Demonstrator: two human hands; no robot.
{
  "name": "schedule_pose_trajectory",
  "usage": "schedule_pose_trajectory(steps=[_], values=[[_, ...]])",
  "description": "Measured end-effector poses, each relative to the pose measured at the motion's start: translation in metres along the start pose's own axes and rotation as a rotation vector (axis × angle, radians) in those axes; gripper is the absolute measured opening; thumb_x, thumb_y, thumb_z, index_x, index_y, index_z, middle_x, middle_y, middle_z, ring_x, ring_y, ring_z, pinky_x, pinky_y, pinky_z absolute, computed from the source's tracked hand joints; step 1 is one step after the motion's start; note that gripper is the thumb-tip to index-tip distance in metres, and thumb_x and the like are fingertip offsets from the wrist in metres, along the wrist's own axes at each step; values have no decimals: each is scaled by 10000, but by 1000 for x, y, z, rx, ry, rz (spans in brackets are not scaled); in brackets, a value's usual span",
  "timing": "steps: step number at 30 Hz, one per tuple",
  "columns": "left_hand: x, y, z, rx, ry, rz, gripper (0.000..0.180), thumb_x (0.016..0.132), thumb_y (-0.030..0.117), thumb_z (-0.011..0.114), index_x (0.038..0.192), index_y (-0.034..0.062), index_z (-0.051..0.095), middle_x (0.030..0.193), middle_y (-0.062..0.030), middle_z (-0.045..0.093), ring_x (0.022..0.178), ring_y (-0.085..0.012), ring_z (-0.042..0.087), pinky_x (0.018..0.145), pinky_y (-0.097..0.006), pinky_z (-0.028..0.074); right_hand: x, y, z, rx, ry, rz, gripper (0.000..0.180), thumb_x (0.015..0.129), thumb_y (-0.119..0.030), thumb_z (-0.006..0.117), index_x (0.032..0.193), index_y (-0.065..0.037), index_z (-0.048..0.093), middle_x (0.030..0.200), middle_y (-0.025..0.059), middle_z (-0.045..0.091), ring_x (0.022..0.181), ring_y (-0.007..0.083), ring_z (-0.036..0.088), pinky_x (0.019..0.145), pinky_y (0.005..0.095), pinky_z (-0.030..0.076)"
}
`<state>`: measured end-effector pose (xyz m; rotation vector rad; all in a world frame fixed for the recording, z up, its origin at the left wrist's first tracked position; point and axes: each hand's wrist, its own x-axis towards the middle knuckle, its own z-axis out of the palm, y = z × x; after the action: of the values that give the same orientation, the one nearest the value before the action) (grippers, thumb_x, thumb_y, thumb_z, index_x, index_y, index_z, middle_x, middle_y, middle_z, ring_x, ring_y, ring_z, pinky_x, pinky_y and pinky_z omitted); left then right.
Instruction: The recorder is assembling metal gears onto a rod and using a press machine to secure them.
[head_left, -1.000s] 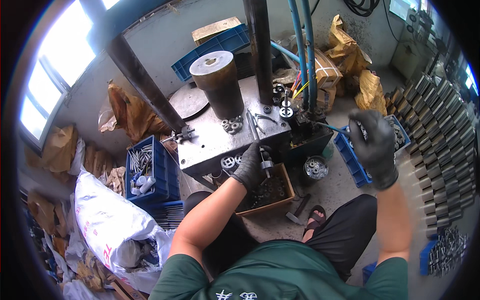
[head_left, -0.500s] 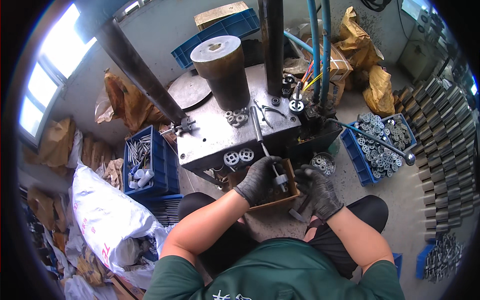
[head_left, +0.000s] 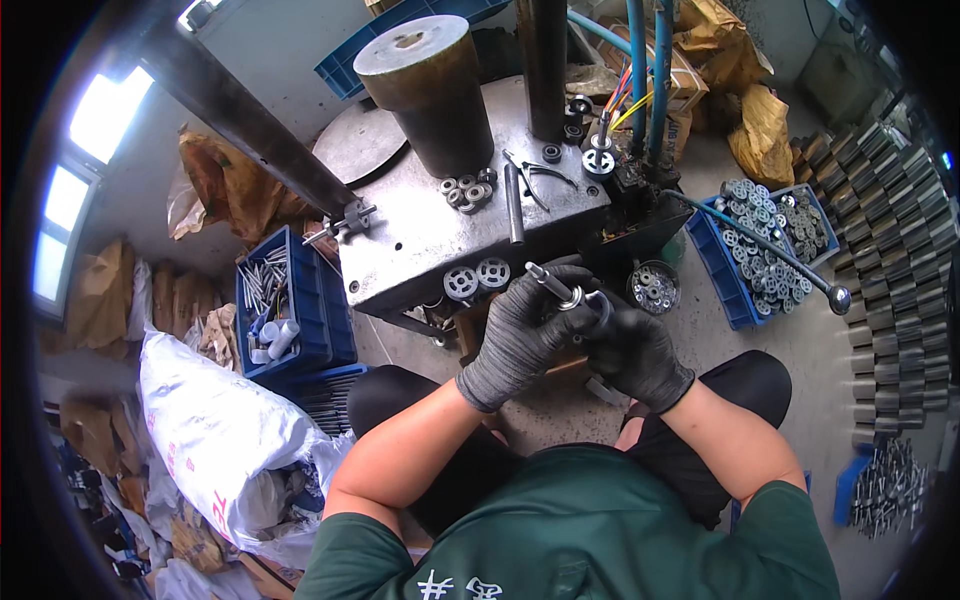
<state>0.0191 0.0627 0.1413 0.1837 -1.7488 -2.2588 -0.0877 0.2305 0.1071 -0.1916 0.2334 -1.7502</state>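
My left hand [head_left: 518,335], in a dark grey glove, is closed around a metal shaft [head_left: 546,281]. The shaft slants up to the left, with a round collar where the fingers pinch it. My right hand [head_left: 640,352], gloved alike, closes on the lower end of the same piece, near a grey ring-shaped part [head_left: 599,309]. The fingers hide much of that end. Beyond the hands, a metal tube [head_left: 515,205] lies at the front edge of the steel bench [head_left: 400,265], beside open pliers [head_left: 538,178] and a cluster of bearings [head_left: 468,192].
Two spoked discs [head_left: 476,279] sit at the bench front. A wooden box [head_left: 470,335] is partly hidden below my hands. A bowl of parts [head_left: 654,287] and a blue crate [head_left: 722,270] of discs stand right. A long rod [head_left: 765,245] crosses the crate. A white sack [head_left: 215,430] lies left.
Both hands have come together on the shaft, which has been raised from over the wooden box and turned. The right hand was loosely open and apart before. The view has shifted slightly.
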Motion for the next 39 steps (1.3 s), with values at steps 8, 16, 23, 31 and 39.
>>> schedule_pose_trajectory(steps=[8,16,23,31,39], values=[[-3,6,-2,97,33,-21,433,864,164,834,1240,24,672,1250,-102,686,1221,-167,610,1060,-352,489,3,19,-3,-257,582,10,540,1015,-577,491,1389,-190,537,1076,26,655,828,142,644,495,287,475],[-1,-4,-5,119,12,28,436,863,101,812,1261,10,657,1229,-116,692,1196,-195,624,1070,-380,492,-6,18,8,-47,294,-53,355,1004,-319,599,1268,-82,580,1159,94,656,1162,190,620,1018,399,490],[0,2,1,43,97,-39,451,879,154,819,1276,18,653,1174,-80,692,1108,-140,634,957,-309,535,-3,18,17,-98,125,-94,617,870,-250,693,1418,-55,490,1293,114,606,1222,239,597,1056,414,474],[4,8,-18,31,103,-29,271,1041,259,627,1184,30,650,986,-36,668,891,-96,619,806,-268,540,0,19,7,-257,194,-156,558,872,-255,657,1356,-12,524,1213,126,630,1142,233,629,985,387,504],[18,50,-133,-166,650,110,162,1005,251,679,1021,97,630,845,-18,636,737,-116,615,612,-253,488,-6,30,24,-424,399,-21,486,1009,-429,608,1335,-71,559,1062,107,669,856,229,682,700,387,562]])
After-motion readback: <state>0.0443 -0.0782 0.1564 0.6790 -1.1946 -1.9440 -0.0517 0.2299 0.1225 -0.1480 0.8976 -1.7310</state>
